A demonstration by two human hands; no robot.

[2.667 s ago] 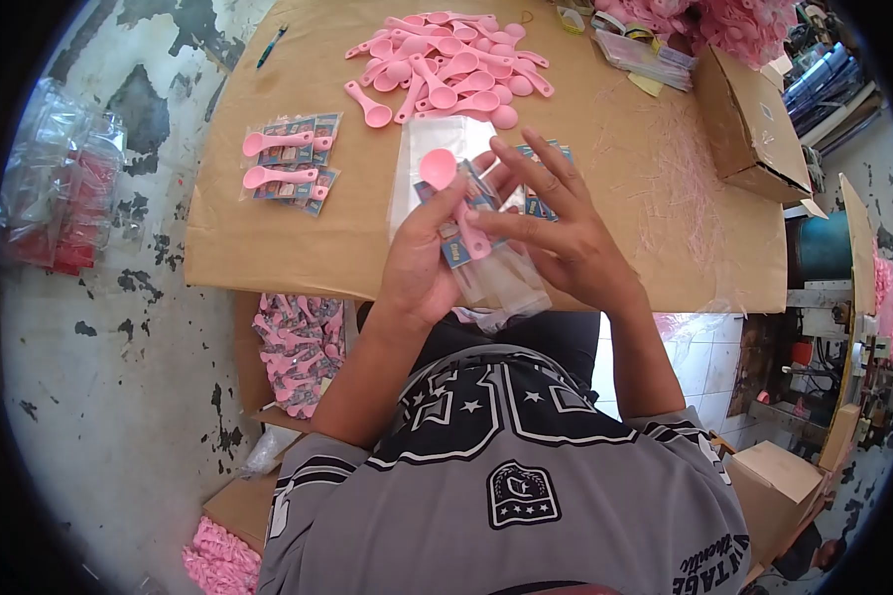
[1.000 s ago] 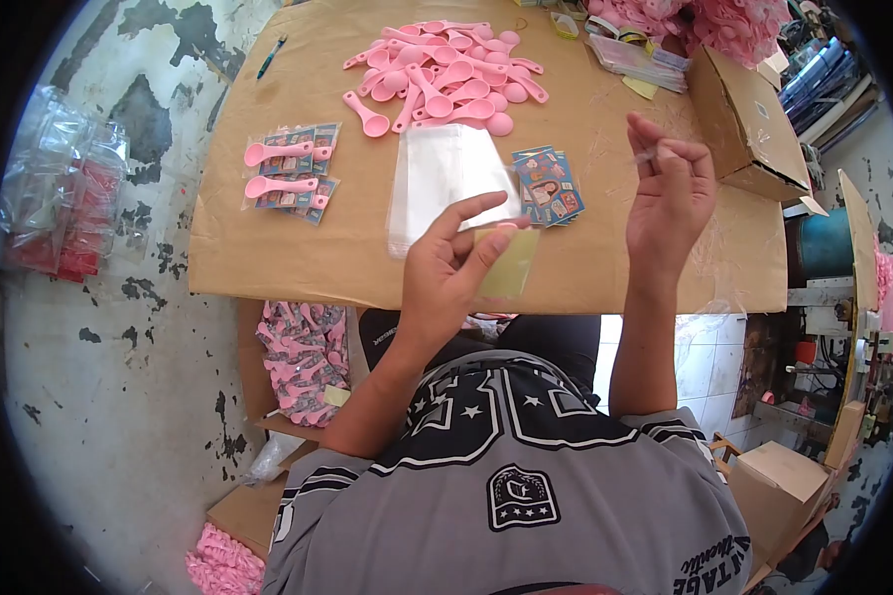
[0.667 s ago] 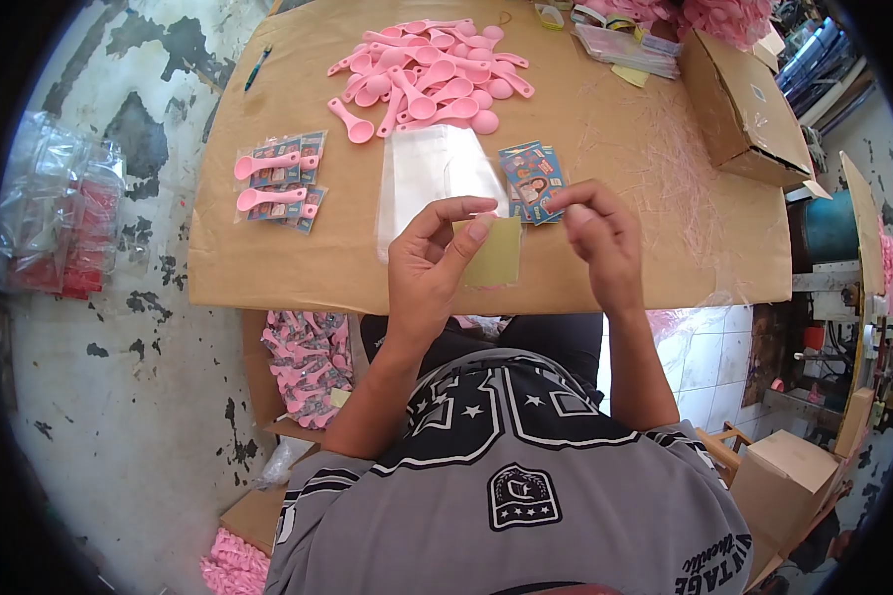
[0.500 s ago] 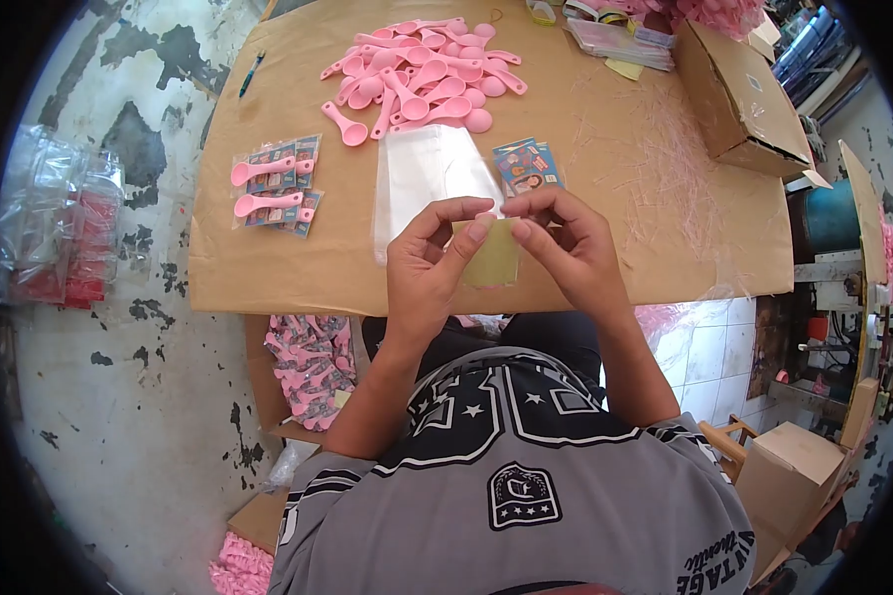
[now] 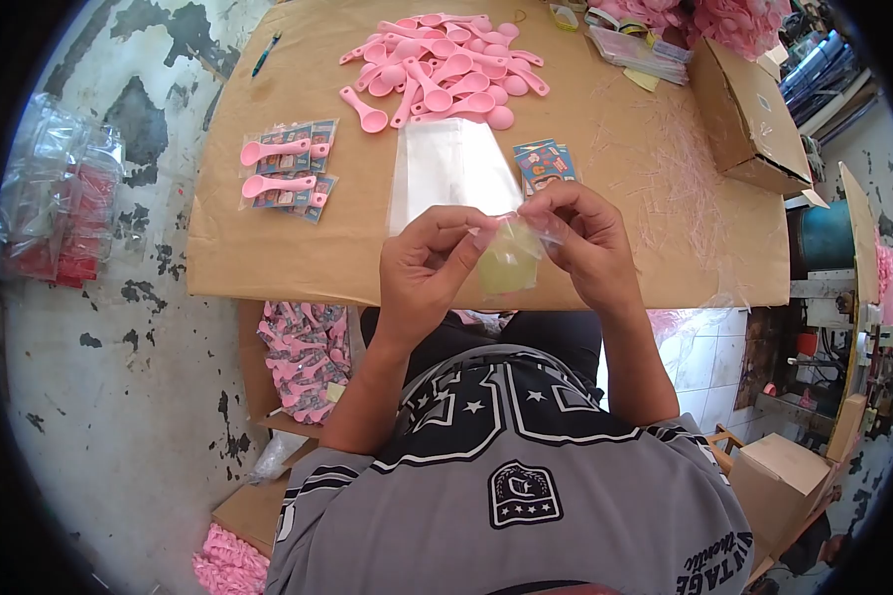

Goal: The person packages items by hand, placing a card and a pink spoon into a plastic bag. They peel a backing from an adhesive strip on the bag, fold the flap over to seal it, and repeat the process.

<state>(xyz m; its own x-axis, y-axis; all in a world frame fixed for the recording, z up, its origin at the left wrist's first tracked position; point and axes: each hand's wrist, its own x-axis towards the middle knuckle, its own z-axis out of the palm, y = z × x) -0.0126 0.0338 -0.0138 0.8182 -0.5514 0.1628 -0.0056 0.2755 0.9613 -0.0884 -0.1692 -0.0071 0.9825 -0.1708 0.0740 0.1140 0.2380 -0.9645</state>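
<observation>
Left hand and right hand each pinch the top edge of small clear yellowish plastic sleeve, held above near edge of brown cardboard tabletop | step: probably parting its mouth | next: needs wider gap, one hand freed.

1. I see a thin, glossy, crinkled clear plastic bag.
2. To me the far spoons look like smooth pink plastic.
3. The worktop is covered in matt brown cardboard.
4. On the left, the floor has rough, flaking paint.
</observation>
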